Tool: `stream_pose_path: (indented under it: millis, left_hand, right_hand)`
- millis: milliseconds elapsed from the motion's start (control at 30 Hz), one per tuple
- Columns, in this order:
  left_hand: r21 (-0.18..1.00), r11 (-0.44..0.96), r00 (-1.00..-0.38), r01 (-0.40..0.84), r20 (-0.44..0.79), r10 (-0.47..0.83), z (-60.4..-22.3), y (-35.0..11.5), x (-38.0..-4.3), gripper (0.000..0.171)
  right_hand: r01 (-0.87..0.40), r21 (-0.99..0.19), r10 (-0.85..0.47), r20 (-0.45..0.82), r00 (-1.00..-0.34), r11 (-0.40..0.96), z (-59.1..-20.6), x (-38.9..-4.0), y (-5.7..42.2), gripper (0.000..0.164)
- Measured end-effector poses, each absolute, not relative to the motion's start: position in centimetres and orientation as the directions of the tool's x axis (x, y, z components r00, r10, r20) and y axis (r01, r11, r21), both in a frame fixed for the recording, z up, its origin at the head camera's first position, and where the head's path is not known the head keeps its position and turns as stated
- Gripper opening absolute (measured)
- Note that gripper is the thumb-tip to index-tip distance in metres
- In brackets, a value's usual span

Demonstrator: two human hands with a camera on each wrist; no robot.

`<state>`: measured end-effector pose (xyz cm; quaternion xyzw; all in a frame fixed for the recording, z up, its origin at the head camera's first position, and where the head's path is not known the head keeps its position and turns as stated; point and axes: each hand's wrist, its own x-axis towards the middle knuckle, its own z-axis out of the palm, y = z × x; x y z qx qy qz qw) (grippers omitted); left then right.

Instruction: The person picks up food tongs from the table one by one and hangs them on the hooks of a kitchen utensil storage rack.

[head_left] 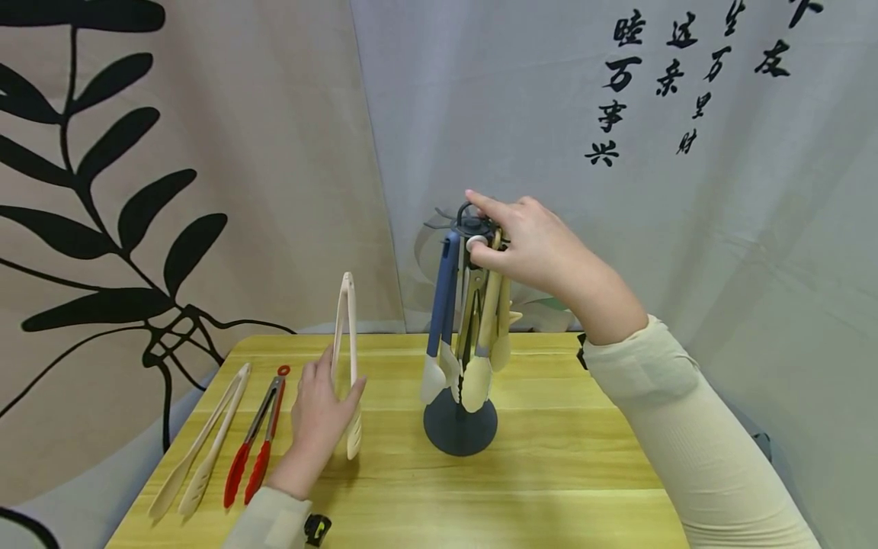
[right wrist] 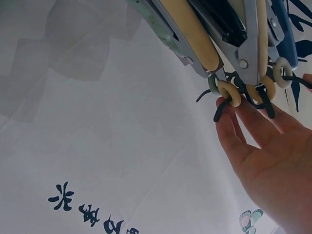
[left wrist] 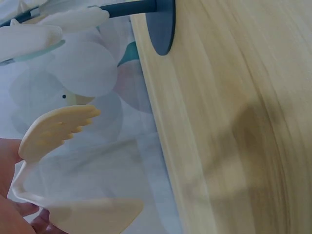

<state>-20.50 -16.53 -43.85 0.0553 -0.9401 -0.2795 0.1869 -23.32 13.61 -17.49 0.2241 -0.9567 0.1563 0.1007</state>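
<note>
On the left of the table, my left hand holds a pair of cream tongs upright between thumb and fingers. One tong head is slotted with a toothed edge, the other flat, in the left wrist view. My right hand is at the top of a dark stand, its thumb and fingers around the hooked hub. Blue-handled tongs and yellow-handled tongs hang there by rings. Yellow rings on hooks touch or nearly touch my right fingertips.
Another pair of cream tongs lies at the table's left side. Beside it are red-tipped metal tongs. The wooden table ends at a printed curtain behind the stand.
</note>
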Motion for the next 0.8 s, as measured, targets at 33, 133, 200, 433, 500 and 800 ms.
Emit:
stream_pose_path:
  millis: [33, 133, 200, 433, 500, 800]
  left_hand:
    - [0.547, 0.837, -0.921, 0.006, 0.330, -0.209, -43.7, -16.4, -20.5, 0.081]
    - [0.548, 0.836, -0.911, 0.019, 0.354, -0.211, -43.3, -16.1, -20.4, 0.080]
    - [0.553, 0.833, -0.907, 0.028, 0.363, -0.211, -43.0, -16.0, -20.3, 0.080]
    - [0.566, 0.822, -0.900, 0.066, 0.389, -0.196, -42.0, -15.2, -20.2, 0.080]
    - [0.570, 0.818, -0.895, 0.082, 0.402, -0.191, -41.7, -15.0, -20.1, 0.080]
    - [0.574, 0.806, -0.870, 0.145, 0.461, -0.172, -40.1, -13.9, -19.9, 0.082]
  right_hand:
    - [-0.461, -0.254, -0.398, 0.263, -0.879, 0.850, -17.5, -23.3, 13.6, 0.064]
    - [-0.460, -0.257, -0.398, 0.259, -0.880, 0.850, -17.4, -23.3, 13.6, 0.064]
    - [-0.460, -0.259, -0.398, 0.258, -0.881, 0.850, -17.4, -23.3, 13.6, 0.064]
    - [-0.461, -0.262, -0.399, 0.258, -0.880, 0.848, -17.4, -23.5, 13.7, 0.065]
    - [-0.462, -0.265, -0.399, 0.258, -0.880, 0.847, -17.5, -23.6, 13.7, 0.065]
    - [-0.468, -0.271, -0.400, 0.270, -0.876, 0.841, -17.7, -23.7, 13.6, 0.064]
